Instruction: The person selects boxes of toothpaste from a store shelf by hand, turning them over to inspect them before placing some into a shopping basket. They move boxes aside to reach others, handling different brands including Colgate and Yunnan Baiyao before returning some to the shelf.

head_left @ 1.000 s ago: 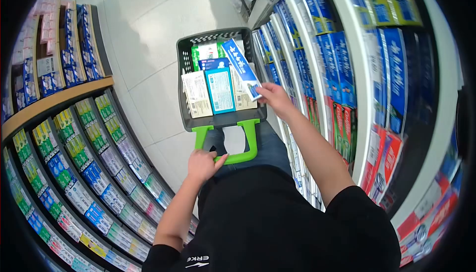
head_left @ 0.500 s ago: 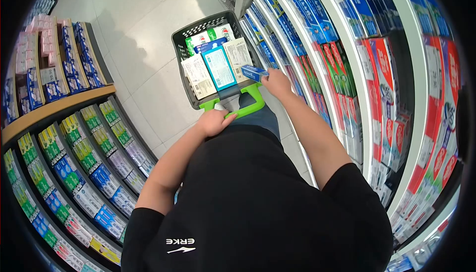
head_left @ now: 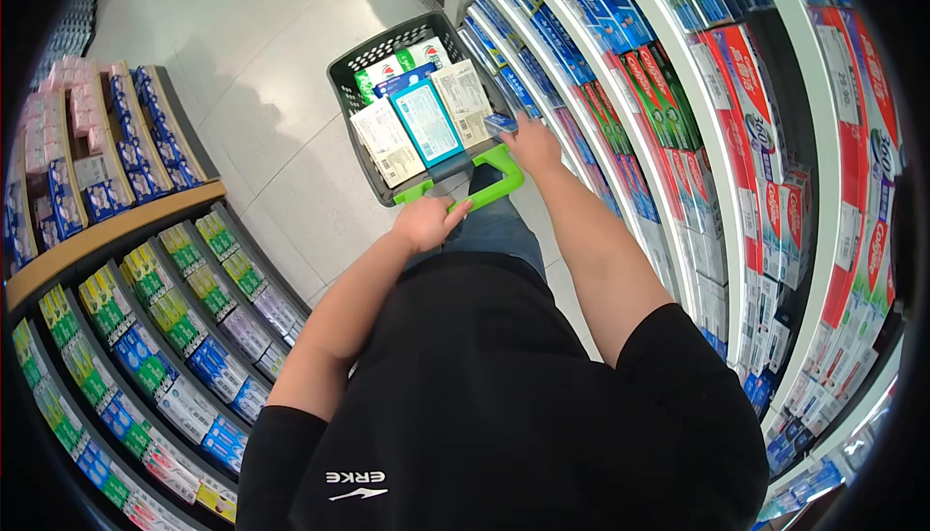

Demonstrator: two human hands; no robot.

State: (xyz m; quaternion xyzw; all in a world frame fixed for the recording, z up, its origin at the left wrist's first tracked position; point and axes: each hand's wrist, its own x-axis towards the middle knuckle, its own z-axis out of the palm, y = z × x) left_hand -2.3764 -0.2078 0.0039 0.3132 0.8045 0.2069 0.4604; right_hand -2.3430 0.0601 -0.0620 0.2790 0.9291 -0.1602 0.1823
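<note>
My left hand (head_left: 423,224) is wrapped round the green handle (head_left: 499,187) of a dark grey shopping basket (head_left: 341,80). In my right hand (head_left: 535,145) is a small blue toothpaste box (head_left: 500,125), held by its end just over the basket's right rim. Inside the basket lie a teal-edged white box (head_left: 426,122), cream boxes with printed labels (head_left: 387,142) on both sides of it, a dark blue pack (head_left: 404,80) and green-and-white packs (head_left: 426,53) at the far end. My fingers partly hide the toothpaste box.
Toothpaste shelves (head_left: 712,192) run close along my right, stocked with blue, green and red boxes. On my left stands a low rack of green and blue packs (head_left: 145,337), with a wood-edged display (head_left: 121,216) beyond it. Pale floor tiles (head_left: 291,134) lie between.
The toothpaste box has turned in my right hand, showing less of its length. The basket and handle have shifted slightly up and left in view, and the shelves have slid a little.
</note>
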